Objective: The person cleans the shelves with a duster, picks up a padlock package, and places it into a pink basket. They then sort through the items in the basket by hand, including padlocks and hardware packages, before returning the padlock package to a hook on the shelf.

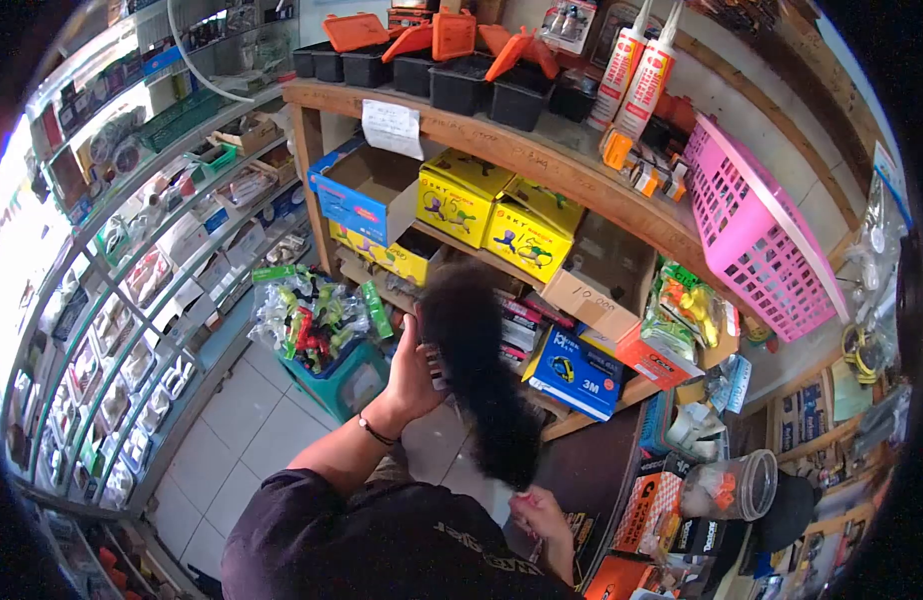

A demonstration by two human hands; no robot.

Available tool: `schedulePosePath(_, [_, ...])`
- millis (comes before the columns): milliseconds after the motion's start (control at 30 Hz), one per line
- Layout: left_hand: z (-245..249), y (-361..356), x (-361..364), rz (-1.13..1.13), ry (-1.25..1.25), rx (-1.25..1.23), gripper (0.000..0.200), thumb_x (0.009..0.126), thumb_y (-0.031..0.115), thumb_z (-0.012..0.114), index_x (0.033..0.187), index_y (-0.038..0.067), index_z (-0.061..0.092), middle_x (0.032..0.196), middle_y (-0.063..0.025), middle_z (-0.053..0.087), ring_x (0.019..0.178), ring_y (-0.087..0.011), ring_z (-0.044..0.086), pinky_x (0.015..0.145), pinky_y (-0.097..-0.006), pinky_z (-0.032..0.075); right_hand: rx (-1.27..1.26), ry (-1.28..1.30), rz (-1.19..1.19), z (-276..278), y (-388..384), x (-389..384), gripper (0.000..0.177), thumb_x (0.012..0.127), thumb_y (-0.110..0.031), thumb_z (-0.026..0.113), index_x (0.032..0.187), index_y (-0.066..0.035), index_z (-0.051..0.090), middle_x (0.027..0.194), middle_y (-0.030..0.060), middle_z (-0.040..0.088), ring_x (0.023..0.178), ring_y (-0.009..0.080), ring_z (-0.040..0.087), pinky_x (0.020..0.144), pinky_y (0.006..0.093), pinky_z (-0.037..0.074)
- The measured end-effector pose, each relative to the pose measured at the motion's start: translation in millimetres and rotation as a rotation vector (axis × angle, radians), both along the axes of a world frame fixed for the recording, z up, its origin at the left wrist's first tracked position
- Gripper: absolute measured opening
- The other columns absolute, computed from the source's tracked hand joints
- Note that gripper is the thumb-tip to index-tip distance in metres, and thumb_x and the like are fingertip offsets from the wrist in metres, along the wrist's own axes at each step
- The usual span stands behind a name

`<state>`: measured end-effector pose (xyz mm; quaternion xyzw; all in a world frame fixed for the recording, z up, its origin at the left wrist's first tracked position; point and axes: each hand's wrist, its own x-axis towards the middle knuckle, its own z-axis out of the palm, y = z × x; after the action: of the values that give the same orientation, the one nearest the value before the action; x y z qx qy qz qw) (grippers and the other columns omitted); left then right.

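A long black fluffy duster (pixel 482 370) hangs across the middle of the view, blurred by motion. Its lower end meets my right hand (pixel 544 518), whose fingers are wrapped round the pinkish handle. Higher up and to the left, my left hand (pixel 414 372) is beside the duster's upper part, the thumb pointing up; the duster hides most of its fingers. A dark bracelet (pixel 379 432) is on the left wrist. Behind the duster are yellow boxes (pixel 465 198) and a blue box (pixel 574 372) on the lower shelf.
A wooden shelf (pixel 482 135) holds black bins (pixel 462 85), sealant tubes (pixel 642 85) and a pink basket (pixel 747 230). Packaged goods lie on a green stool (pixel 332 385). Racks of goods (pixel 122 330) line the left. A clear jar (pixel 752 485) stands at the lower right.
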<state>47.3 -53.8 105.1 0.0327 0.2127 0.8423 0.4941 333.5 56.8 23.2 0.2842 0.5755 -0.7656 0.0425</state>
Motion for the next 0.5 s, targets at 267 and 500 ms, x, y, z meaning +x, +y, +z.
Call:
schedulePosePath(267, [6, -18, 4, -0.027, 0.166, 0.276, 0.07, 0.082, 0.065, 0.032, 0.128, 0.012, 0.038, 0.121, -0.0118, 0.051, 0.108, -0.0338, 0.05, 0.089, -0.0498, 0.04, 0.225, 0.105, 0.182, 18, -5, -4, 0.011, 0.08, -0.012, 0.062, 0.074, -0.006, 0.055, 0.053, -0.0015, 0.049, 0.039, 0.0055, 0.041, 0.035, 0.0221, 0.028])
schedulePosePath(500, [-5, -17, 4, -0.167, 0.206, 0.458, 0.065, 0.086, 0.055, 0.034, 0.133, 0.011, 0.027, 0.127, -0.0201, 0.043, 0.11, -0.0385, 0.047, 0.087, -0.0527, 0.042, 0.319, -0.085, 0.237, -1, 0, 16, 0.011, 0.08, -0.01, 0.062, 0.074, -0.006, 0.054, 0.055, -0.0018, 0.047, 0.041, 0.0053, 0.039, 0.038, 0.0213, 0.03])
